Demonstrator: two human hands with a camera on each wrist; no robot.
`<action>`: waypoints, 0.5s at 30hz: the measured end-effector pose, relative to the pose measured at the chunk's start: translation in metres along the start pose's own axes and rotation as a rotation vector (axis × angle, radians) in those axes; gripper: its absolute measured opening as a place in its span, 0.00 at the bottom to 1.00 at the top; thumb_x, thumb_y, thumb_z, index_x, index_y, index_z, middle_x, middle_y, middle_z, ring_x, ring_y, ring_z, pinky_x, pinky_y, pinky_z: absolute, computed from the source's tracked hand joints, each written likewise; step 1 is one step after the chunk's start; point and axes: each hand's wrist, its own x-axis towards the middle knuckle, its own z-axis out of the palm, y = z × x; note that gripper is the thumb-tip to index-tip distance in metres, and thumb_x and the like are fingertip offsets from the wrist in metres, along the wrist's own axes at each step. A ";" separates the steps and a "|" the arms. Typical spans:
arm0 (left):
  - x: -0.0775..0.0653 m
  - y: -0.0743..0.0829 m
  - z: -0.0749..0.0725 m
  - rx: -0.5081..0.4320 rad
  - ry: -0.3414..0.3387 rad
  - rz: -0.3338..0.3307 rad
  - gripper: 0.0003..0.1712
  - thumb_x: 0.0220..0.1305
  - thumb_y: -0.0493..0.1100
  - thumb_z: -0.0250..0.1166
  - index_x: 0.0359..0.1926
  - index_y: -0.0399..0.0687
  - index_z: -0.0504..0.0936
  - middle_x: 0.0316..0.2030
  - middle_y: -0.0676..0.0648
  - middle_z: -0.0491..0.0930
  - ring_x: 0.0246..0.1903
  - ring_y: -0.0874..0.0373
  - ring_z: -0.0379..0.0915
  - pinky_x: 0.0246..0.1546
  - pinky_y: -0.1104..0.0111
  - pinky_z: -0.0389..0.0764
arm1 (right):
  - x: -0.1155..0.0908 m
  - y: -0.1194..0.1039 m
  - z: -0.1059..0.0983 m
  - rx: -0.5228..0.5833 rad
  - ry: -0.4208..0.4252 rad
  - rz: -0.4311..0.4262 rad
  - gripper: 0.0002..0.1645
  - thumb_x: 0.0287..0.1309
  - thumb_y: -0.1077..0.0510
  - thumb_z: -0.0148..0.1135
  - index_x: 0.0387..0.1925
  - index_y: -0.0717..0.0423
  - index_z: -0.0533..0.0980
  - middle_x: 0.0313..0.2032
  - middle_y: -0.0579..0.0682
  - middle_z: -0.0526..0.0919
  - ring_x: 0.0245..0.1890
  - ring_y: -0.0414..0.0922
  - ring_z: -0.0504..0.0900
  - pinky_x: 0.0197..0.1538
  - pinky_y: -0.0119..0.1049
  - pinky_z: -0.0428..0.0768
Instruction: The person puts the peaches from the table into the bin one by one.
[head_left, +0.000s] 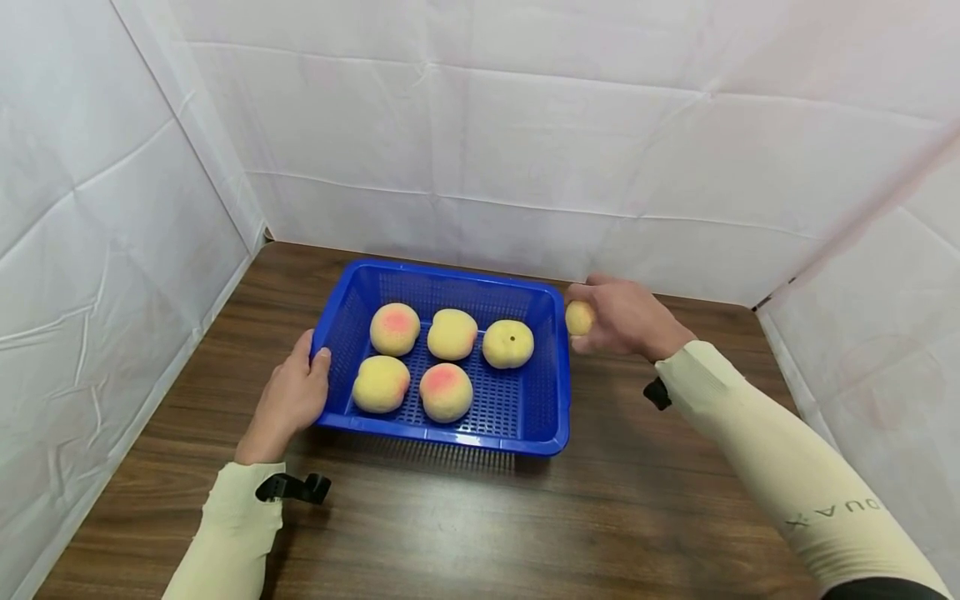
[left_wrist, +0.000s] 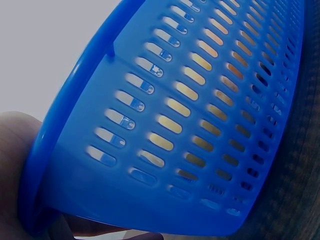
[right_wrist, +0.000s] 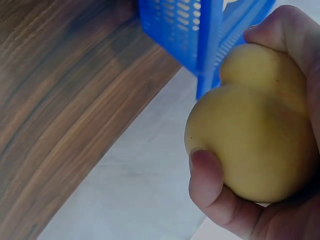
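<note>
A blue plastic basket (head_left: 558,367) with slotted walls holds several yellow peaches with pink blushes, among them one blushed peach (head_left: 446,392) near the front wall and one with a small dark stem hole (head_left: 507,343) at the right. My left hand (head_left: 294,390) grips the basket's left rim, thumb on top, fingers mostly hidden beneath it. In the left wrist view, peaches show yellow through the basket's slots (left_wrist: 170,123). Just outside the right rim, my right hand (head_left: 617,317) holds another peach (right_wrist: 250,135), its thumb and fingers curled round it.
The basket is over a dark brown wooden table (head_left: 465,517). White sheeting (head_left: 487,142) stands close behind the table, with more sheeting at its left and right sides. A black strap (head_left: 292,487) is on the left wrist.
</note>
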 end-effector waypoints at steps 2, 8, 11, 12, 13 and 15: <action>0.000 0.001 0.000 -0.001 -0.001 -0.001 0.32 0.78 0.53 0.33 0.74 0.42 0.43 0.64 0.27 0.61 0.58 0.31 0.63 0.55 0.35 0.63 | 0.001 -0.005 -0.002 -0.005 0.004 -0.030 0.22 0.39 0.44 0.71 0.40 0.40 0.77 0.30 0.43 0.70 0.25 0.43 0.70 0.26 0.38 0.70; -0.001 0.002 -0.001 -0.002 -0.002 -0.002 0.32 0.78 0.53 0.33 0.74 0.41 0.43 0.64 0.27 0.61 0.58 0.31 0.62 0.55 0.35 0.63 | 0.003 -0.016 -0.005 -0.017 -0.004 -0.088 0.24 0.38 0.45 0.70 0.42 0.42 0.77 0.32 0.43 0.70 0.26 0.42 0.69 0.26 0.37 0.70; -0.001 0.001 -0.001 0.001 -0.004 -0.002 0.33 0.78 0.53 0.33 0.75 0.41 0.42 0.65 0.27 0.60 0.59 0.31 0.60 0.56 0.35 0.62 | 0.004 -0.022 -0.007 -0.012 -0.021 -0.086 0.26 0.38 0.46 0.71 0.45 0.43 0.78 0.34 0.43 0.71 0.27 0.43 0.69 0.27 0.37 0.71; -0.001 0.001 -0.001 0.003 -0.005 -0.003 0.33 0.78 0.53 0.33 0.75 0.41 0.42 0.65 0.27 0.60 0.59 0.31 0.60 0.56 0.35 0.61 | 0.004 -0.024 -0.007 -0.013 -0.024 -0.086 0.27 0.38 0.46 0.72 0.45 0.43 0.78 0.34 0.43 0.72 0.28 0.43 0.70 0.28 0.37 0.71; -0.001 0.001 -0.001 0.003 -0.007 -0.004 0.33 0.78 0.53 0.33 0.75 0.41 0.42 0.65 0.27 0.59 0.60 0.31 0.60 0.57 0.35 0.61 | 0.005 -0.026 -0.008 -0.014 -0.025 -0.091 0.28 0.38 0.45 0.72 0.46 0.43 0.78 0.35 0.43 0.72 0.28 0.43 0.70 0.29 0.37 0.72; -0.002 0.001 -0.001 0.003 -0.010 -0.008 0.33 0.78 0.53 0.33 0.75 0.41 0.41 0.65 0.27 0.59 0.60 0.31 0.60 0.57 0.35 0.61 | 0.005 -0.029 -0.008 -0.016 -0.023 -0.105 0.28 0.38 0.46 0.72 0.45 0.43 0.78 0.35 0.43 0.73 0.29 0.43 0.70 0.29 0.37 0.72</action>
